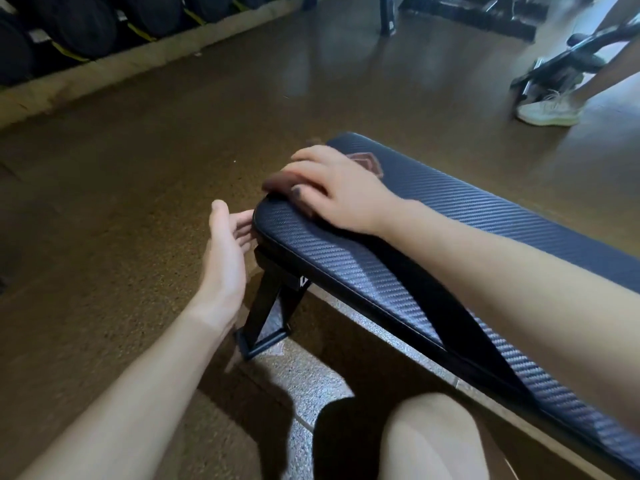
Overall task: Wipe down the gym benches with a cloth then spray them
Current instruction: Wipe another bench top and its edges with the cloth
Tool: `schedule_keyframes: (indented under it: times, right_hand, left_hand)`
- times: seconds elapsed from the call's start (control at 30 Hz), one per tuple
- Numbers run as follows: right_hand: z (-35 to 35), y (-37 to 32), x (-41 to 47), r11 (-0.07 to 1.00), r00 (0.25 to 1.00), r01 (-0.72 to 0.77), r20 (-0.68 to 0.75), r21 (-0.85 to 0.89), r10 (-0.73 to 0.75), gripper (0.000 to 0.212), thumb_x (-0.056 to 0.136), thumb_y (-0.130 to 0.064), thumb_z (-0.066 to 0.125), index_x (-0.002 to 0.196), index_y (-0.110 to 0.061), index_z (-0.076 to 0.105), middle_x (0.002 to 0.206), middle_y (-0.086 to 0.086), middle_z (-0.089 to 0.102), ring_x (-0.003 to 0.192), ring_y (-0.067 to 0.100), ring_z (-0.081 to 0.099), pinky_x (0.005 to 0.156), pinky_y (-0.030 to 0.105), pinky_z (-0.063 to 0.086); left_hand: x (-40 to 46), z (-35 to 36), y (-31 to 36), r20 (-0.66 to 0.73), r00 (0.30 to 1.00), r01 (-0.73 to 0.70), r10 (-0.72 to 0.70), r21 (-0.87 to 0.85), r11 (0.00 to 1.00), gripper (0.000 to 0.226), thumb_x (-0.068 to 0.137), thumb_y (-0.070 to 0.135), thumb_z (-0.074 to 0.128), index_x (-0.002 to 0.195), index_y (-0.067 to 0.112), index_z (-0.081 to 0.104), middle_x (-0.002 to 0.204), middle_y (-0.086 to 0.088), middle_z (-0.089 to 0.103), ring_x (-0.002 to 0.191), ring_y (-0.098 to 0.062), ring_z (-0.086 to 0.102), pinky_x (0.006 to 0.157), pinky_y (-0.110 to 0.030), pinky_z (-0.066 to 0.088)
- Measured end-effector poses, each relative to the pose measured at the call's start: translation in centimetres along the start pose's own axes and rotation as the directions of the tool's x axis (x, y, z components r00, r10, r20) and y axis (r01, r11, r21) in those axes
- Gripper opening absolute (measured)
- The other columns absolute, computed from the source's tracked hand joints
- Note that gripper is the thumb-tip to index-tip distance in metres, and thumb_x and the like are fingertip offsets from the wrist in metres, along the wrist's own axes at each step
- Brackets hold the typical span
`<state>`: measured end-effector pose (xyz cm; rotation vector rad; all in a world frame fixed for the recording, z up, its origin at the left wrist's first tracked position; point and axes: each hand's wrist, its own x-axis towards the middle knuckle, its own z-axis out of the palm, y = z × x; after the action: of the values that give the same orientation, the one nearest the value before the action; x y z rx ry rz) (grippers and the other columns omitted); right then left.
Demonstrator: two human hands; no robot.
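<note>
Wiping stage, spray stage not begun, judging by scene.

Right hand (332, 188) flat on end of gym bench pad (433, 237), at about 12 o'clock of frame centre. Fingers (304, 168) spread, nearly straight, pressing down on small dark reddish cloth (277, 183); cloth mostly hidden under hand, only edge poking out at 9 o'clock of hand, blurred. Pressing, not pinching, as far as visible.

Left hand (225, 251) at 8 o'clock of right hand, beside pad's end corner, palm turned toward pad, fingers relaxed and straight, tips touching or just short of pad edge: can't tell which. Holds nothing.

Pad runs from end near centre out to 4 o'clock, dark ribbed vinyl, black strap lying across it. Black metal leg (266, 306) below pad end, foot on floor (121, 168).

Progress, est.: cloth at very end of this pad, so either start or finish of pass; no wet streaks or sheen legible to say which part done. No spray bottle in view. Other benches not seen, so count left unknown.

Background: dark round weights on rack (79, 26) at 10–11 o'clock; another person's leg and pale shoe (550, 109) at 2 o'clock, well apart.
</note>
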<state>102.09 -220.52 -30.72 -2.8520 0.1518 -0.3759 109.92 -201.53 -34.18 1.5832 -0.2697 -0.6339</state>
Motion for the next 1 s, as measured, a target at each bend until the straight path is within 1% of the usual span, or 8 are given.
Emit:
schedule_keyframes:
  times: [0.13,0.27,0.4,0.5,0.6,0.73,0.8,1.0]
  right_hand:
    - [-2.9,7.1,-3.0,0.972,0.966,-0.234,-0.117,-0.014,0.231,0.038,0.099,-0.022,0.049,0.132,-0.027,0.068,0.125,0.002,0.064,0.126,0.024,0.052,0.11,0.027,0.036]
    - [-3.3,8.2,-7.9,0.89,0.875,-0.456,-0.184,-0.003,0.448,0.036,0.102,-0.021,0.05,0.135,-0.018,0.064,0.132,0.01,0.06,0.131,0.03,0.05,0.113,0.033,0.034]
    - [-2.2,1.4,-12.7,0.941,0.929,-0.337,-0.173,-0.031,0.327,0.042,0.099,-0.023,0.049,0.136,-0.01,0.063,0.137,0.01,0.06,0.132,0.028,0.051,0.119,0.034,0.03]
    - [-1.1,-3.4,-13.5,0.982,0.977,-0.186,-0.11,-0.011,0.184,0.042,0.101,-0.025,0.05,0.141,-0.015,0.061,0.146,0.005,0.056,0.14,0.022,0.046,0.121,0.039,0.031]
    - [-0.3,-3.9,-9.6,0.999,0.999,-0.04,-0.019,0.014,0.04,0.042,0.104,-0.026,0.049,0.144,-0.017,0.059,0.15,0.004,0.055,0.143,0.021,0.044,0.118,0.046,0.035]
    - [0.7,-2.0,-2.3,0.993,0.992,0.12,0.038,0.0,-0.12,0.038,0.104,-0.024,0.049,0.138,-0.012,0.061,0.139,0.007,0.06,0.132,0.022,0.052,0.114,0.044,0.04]
    - [0.5,-0.8,0.6,0.996,0.995,0.092,0.044,-0.022,-0.091,0.038,0.104,-0.026,0.046,0.136,-0.013,0.062,0.134,0.007,0.061,0.128,0.024,0.053,0.112,0.043,0.04]
    - [-2.0,6.4,-0.5,0.968,0.966,-0.245,-0.1,-0.053,0.239,0.037,0.102,-0.023,0.047,0.134,-0.013,0.062,0.13,0.009,0.063,0.128,0.03,0.052,0.112,0.036,0.037]
  left_hand:
    - [-1.2,1.0,0.1,0.049,0.998,-0.044,0.032,0.274,0.961,0.051,0.102,0.063,0.03,0.136,0.031,0.051,0.134,0.013,0.054,0.122,-0.007,0.051,0.104,-0.036,0.035]
    - [-1.1,1.8,0.2,0.05,0.997,-0.072,0.059,0.344,0.936,0.064,0.095,0.066,0.037,0.146,0.027,0.035,0.14,0.011,0.036,0.136,-0.017,0.04,0.116,-0.046,0.033]
    - [-0.9,2.8,-0.1,0.021,0.995,-0.094,0.093,0.334,0.938,0.047,0.105,0.051,0.041,0.141,0.022,0.033,0.136,0.008,0.031,0.139,-0.016,0.031,0.111,-0.034,0.026]
    - [-0.8,3.2,-0.2,-0.028,0.994,-0.093,0.108,0.322,0.942,0.052,0.105,0.053,0.038,0.143,0.019,0.035,0.137,0.005,0.033,0.138,-0.017,0.031,0.113,-0.037,0.027]
    - [-0.7,3.2,-0.2,-0.073,0.993,-0.072,0.095,0.272,0.959,0.058,0.103,0.058,0.032,0.144,0.018,0.039,0.141,0.002,0.039,0.138,-0.018,0.034,0.114,-0.038,0.028]
    - [-1.1,3.1,-0.4,-0.1,0.989,-0.081,0.107,0.235,0.969,0.059,0.103,0.061,0.028,0.144,0.021,0.044,0.144,0.001,0.044,0.138,-0.018,0.038,0.119,-0.044,0.029]
    - [-1.3,2.6,-0.4,-0.089,0.991,-0.075,0.101,0.255,0.964,0.059,0.106,0.06,0.026,0.146,0.022,0.044,0.145,0.003,0.046,0.137,-0.016,0.04,0.119,-0.045,0.028]
    - [-1.4,1.6,-0.2,-0.003,0.997,-0.073,0.078,0.309,0.948,0.055,0.107,0.059,0.019,0.142,0.027,0.045,0.139,0.009,0.047,0.13,-0.011,0.043,0.109,-0.038,0.032]
